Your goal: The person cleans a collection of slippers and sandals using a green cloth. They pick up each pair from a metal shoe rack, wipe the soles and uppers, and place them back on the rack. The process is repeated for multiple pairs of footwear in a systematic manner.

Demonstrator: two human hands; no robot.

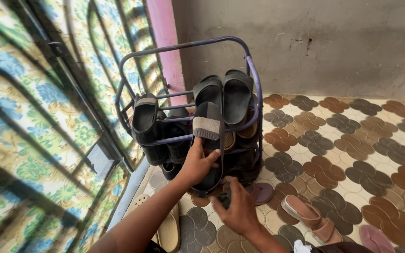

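The left hand (198, 164) holds a dark sandal with a grey strap (208, 140). Its fingers are wrapped around the sole, with the thumb pressed on top so the sandal does not slip. The sandal stands up with its toe end high, leaning against the front bars of a blue metal shoe rack (254, 75), so it can rest there like the others. The right hand (237, 208) is lower and nearer, just below the sandal's heel. Its fingers curl around something small and dark, but that thing is mostly hidden, so I cannot tell what it is. On the far top rail, a pair of black slides (226, 93) stand upright side by side. On the left of the rack another dark sandal with a grey strap (145, 119) leans the same way, like a match for the held one. A pink sandal (308, 218) lies on the patterned tile floor (352, 154) to the right, near the rack. A cream slipper (167, 232) lies on the floor under the left arm. A flowery curtain behind a gate (29, 117) fills the left side.
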